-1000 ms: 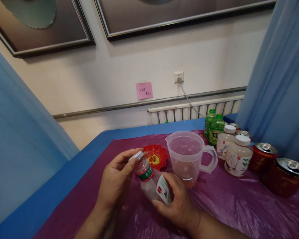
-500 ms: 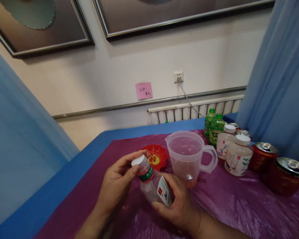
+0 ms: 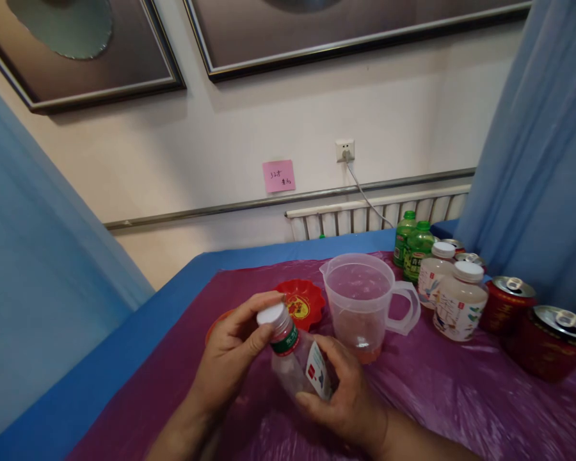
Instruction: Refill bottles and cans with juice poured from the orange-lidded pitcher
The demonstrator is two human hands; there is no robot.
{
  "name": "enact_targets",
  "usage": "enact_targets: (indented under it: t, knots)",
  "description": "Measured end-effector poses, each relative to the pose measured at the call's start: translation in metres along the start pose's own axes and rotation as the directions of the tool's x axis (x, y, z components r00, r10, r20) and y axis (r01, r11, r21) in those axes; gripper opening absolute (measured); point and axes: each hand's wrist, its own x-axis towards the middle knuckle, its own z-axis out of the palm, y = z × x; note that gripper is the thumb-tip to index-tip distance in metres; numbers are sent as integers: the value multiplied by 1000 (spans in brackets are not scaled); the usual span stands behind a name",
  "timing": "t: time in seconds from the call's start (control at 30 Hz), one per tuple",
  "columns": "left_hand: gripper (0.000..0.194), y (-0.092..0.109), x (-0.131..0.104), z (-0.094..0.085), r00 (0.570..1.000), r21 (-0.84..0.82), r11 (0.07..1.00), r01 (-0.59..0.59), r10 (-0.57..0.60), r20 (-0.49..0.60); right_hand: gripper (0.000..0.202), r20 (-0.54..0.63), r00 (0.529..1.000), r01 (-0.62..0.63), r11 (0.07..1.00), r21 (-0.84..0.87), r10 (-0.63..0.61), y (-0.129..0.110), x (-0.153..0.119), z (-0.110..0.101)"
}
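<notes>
A clear plastic bottle (image 3: 288,368) with a white screw cap (image 3: 271,314) and a green neck band leans to the left in front of me. My right hand (image 3: 345,390) is wrapped round its lower body, partly covering the white label. At the top, my left hand (image 3: 237,346) grips the cap between thumb and fingers. Behind the bottle lies a red scalloped plate (image 3: 312,301) with a yellow centre design. Close by on the right stands a translucent measuring jug (image 3: 358,301); its bottom looks reddish.
On the right stand green bottles (image 3: 418,250), white-capped bottles (image 3: 461,301) and red cans (image 3: 554,342). A purple plastic sheet (image 3: 413,410) covers the blue tabletop (image 3: 96,371). Behind are a radiator (image 3: 350,221) and a plugged-in cord (image 3: 362,192); blue curtains (image 3: 528,160) hang at both sides.
Both hands and the bottle sit very slightly further right, the left fingers still at the cap. An orange-red edge now shows behind my left hand. The view has shifted a little.
</notes>
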Motion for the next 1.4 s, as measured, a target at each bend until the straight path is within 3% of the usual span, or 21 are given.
enact_targets:
  t: [0.1, 0.17, 0.3, 0.37, 0.57, 0.63, 0.7, 0.8, 0.87, 0.97, 1.03, 1.13, 1.23, 1.4]
  knots:
    - [36, 9, -2, 2, 989, -153, 983, 100, -80, 126, 55, 23, 1000, -7, 999, 40, 6, -3, 0, -2]
    - [40, 14, -2, 6, 984, -170, 982, 80, -51, 169, 56, 32, 999, -2, 999, 46, 0, -4, 1, -2]
    - [34, 13, 1, 11, 994, 111, 989, -100, 95, 51, 56, 17, 1000, 22, 999, 39, -22, -2, 1, -2]
    - [30, 12, 2, 10, 995, 177, 979, -102, 97, 40, 55, 14, 1000, 26, 999, 43, -27, 0, 2, -2]
    - [52, 21, -2, 9, 986, -159, 983, 88, -64, 154, 56, 12, 1000, 10, 997, 78, -11, -1, 2, -1]
    - [57, 20, -3, 14, 996, -156, 987, 30, -16, 92, 56, 3, 1000, 21, 998, 65, -21, 0, 1, -1]
    - [57, 17, -3, 18, 998, -42, 998, -46, 45, -39, 57, -1, 1000, 31, 998, 51, -31, 1, 1, -1]
    - [50, 13, -2, 18, 984, 75, 996, -55, 67, -164, 56, -7, 1000, 27, 999, 36, -27, 3, 2, -2]
    - [44, 14, 0, 15, 992, 26, 1000, -6, 10, -127, 57, -22, 999, 28, 999, 36, -28, 3, 2, -2]
    - [42, 20, -1, 11, 995, -120, 987, 103, -101, 27, 59, -21, 998, 63, 995, 71, -61, 2, 1, -2]
    - [45, 23, -3, 11, 993, -160, 981, 110, -101, 62, 59, -15, 997, 74, 995, 74, -73, 2, 1, -2]
    - [52, 26, -8, 14, 998, -62, 997, 41, -44, -40, 57, -22, 997, 74, 997, 32, -73, 1, 1, -2]
    - [50, 27, -11, 14, 989, 45, 998, 45, -38, -141, 56, -2, 997, 79, 996, 28, -79, 0, 0, -2]
    - [49, 26, -6, 7, 993, -1, 996, 94, -93, -73, 52, 18, 999, 48, 998, 45, -49, 0, -1, -3]
